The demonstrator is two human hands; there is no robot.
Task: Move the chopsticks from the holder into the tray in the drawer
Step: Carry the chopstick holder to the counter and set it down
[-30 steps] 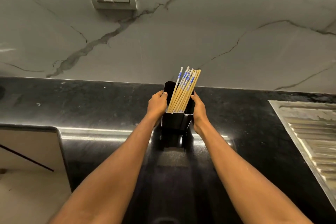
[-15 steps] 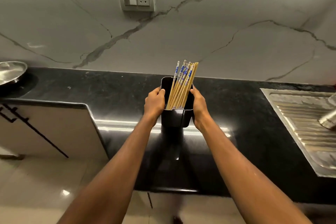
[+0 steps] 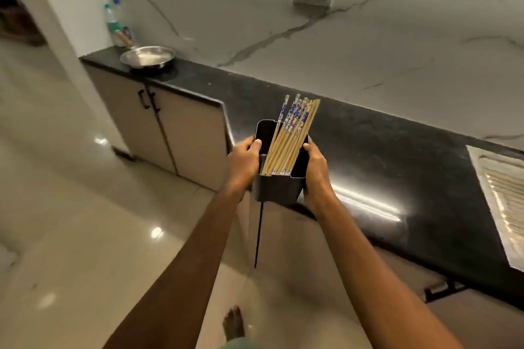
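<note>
A dark metal holder (image 3: 278, 188) is held in the air at the counter's front edge. Several bamboo chopsticks (image 3: 289, 139) with blue-and-white tops lean to the right inside it. My left hand (image 3: 243, 161) grips the holder's left side, thumb on the rim. My right hand (image 3: 316, 167) grips its right side. No drawer or tray is in view.
The black stone counter (image 3: 382, 150) runs from the back left to the right. A steel pan (image 3: 147, 57) and a plastic bottle (image 3: 116, 18) stand at its far left end. A steel sink drainboard (image 3: 502, 195) lies at the right. Cabinet doors (image 3: 181, 133) sit below; a glossy tiled floor (image 3: 71, 221) is at left.
The holder has come off the counter and back toward me, held by both hands. My view has swung left and pulled away, showing the cabinets, floor and pan.
</note>
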